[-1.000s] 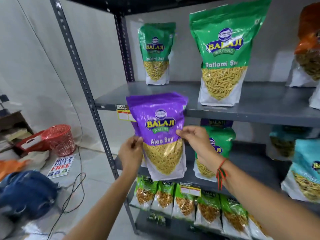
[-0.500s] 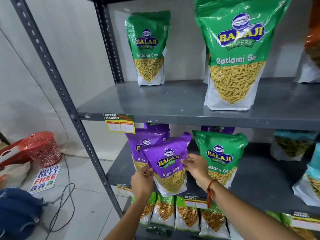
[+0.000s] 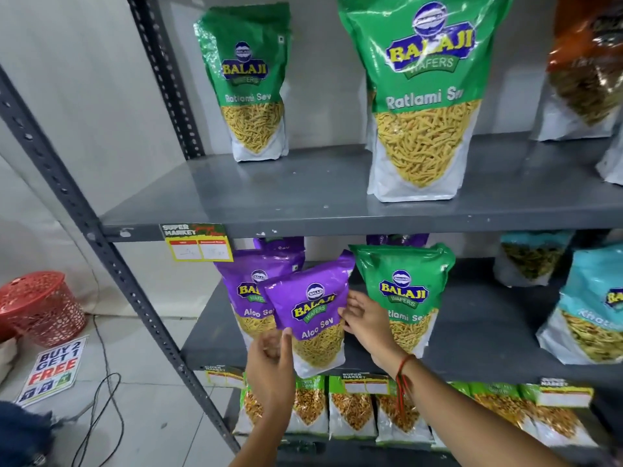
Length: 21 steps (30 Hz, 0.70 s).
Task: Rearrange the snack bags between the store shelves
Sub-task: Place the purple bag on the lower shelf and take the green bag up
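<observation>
A purple Aloo Sev bag (image 3: 312, 315) stands tilted at the front of the middle shelf (image 3: 478, 335). My left hand (image 3: 269, 362) grips its lower left edge, thumb on the front. My right hand (image 3: 365, 323) holds its right edge. Just behind it to the left stands a second purple Aloo Sev bag (image 3: 247, 288), and more purple bags show further back. A green Ratlami Sev bag (image 3: 403, 291) stands right beside my right hand. On the upper shelf (image 3: 269, 193) are a small green Ratlami Sev bag (image 3: 251, 85) and a large one (image 3: 428, 96).
Teal bags (image 3: 590, 308) fill the middle shelf's right side, and an orange bag (image 3: 586, 62) stands at upper right. Small green packs (image 3: 350, 409) line the bottom shelf. The rack's grey upright (image 3: 111, 264) slants at left. A red basket (image 3: 37, 308), a sign (image 3: 50, 369) and a cable (image 3: 101, 409) lie on the floor.
Both hands carried the purple bag from in front of the upper shelf's edge down onto the middle shelf, in front of the other purple bag. The view moved closer to the rack.
</observation>
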Each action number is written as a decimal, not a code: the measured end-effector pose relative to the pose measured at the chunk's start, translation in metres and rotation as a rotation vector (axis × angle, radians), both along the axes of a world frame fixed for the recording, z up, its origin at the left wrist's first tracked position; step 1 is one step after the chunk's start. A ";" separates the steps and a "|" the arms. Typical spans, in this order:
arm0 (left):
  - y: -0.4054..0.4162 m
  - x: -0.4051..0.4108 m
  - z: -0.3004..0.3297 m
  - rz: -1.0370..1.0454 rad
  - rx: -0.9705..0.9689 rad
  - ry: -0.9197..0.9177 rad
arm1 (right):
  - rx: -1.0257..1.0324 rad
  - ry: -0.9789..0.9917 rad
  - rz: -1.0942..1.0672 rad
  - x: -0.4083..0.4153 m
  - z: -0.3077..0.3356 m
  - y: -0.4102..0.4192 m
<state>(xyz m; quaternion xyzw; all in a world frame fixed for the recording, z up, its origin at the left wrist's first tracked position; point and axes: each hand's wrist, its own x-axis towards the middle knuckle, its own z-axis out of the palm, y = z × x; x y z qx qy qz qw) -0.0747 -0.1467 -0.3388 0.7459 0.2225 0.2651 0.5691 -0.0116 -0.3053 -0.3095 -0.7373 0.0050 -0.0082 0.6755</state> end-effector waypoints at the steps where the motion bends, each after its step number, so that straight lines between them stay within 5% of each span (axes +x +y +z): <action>1: -0.012 -0.006 -0.002 -0.030 0.004 -0.018 | -0.012 -0.043 -0.004 -0.004 0.001 -0.005; 7: -0.086 0.002 -0.003 -0.397 0.138 -0.062 | -0.195 -0.430 -0.480 -0.022 0.006 -0.066; 11: -0.114 0.031 0.007 -0.467 0.144 0.028 | -0.214 -0.297 -0.763 -0.023 -0.007 -0.117; 15: -0.127 0.055 0.010 -0.479 0.202 0.073 | -0.326 0.041 -0.458 -0.010 -0.022 -0.146; 17: -0.126 0.065 0.011 -0.465 0.200 0.106 | -0.372 0.077 -0.336 -0.005 -0.023 -0.151; 21: -0.126 0.070 0.010 -0.418 0.239 0.131 | -0.440 0.037 -0.416 0.000 -0.024 -0.155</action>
